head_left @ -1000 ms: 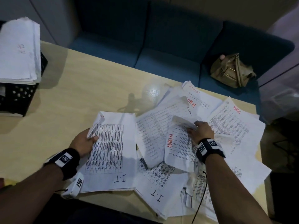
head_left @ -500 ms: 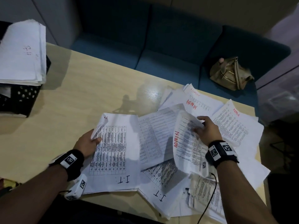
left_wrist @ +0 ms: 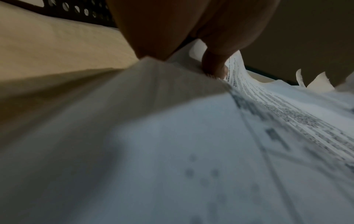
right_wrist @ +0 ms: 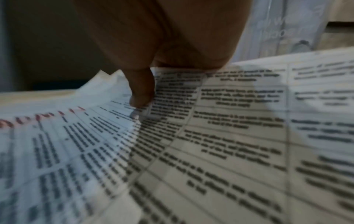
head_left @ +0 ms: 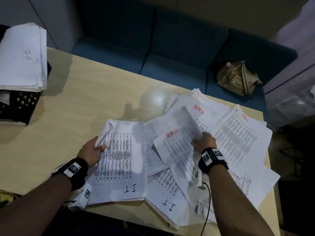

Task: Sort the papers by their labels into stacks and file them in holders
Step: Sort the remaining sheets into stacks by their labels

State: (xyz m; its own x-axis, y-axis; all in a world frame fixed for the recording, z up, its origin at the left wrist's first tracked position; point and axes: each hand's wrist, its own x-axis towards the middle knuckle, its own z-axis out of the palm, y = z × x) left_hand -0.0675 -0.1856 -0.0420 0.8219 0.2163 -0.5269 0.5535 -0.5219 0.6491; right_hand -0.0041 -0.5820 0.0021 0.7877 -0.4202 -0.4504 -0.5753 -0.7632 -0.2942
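The sorting step is in hand. The right hand [head_left: 203, 142] pinches a lifted ADMIN sheet [head_left: 177, 142] above the loose pile, right of the I.T. stack [head_left: 119, 159]. The left hand [head_left: 92, 150] grips that stack's left edge, thumb on top. Next, I think, the sheet must go to the other ADMIN papers [head_left: 242, 133] at far right. The holder [head_left: 18, 106] waits far left.

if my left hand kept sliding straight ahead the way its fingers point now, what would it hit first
Probably nothing soon. The left hand pinches the I.T. stack's left edge, fingers pointing up along it; beyond looks like bare table. Depth is hard to judge.
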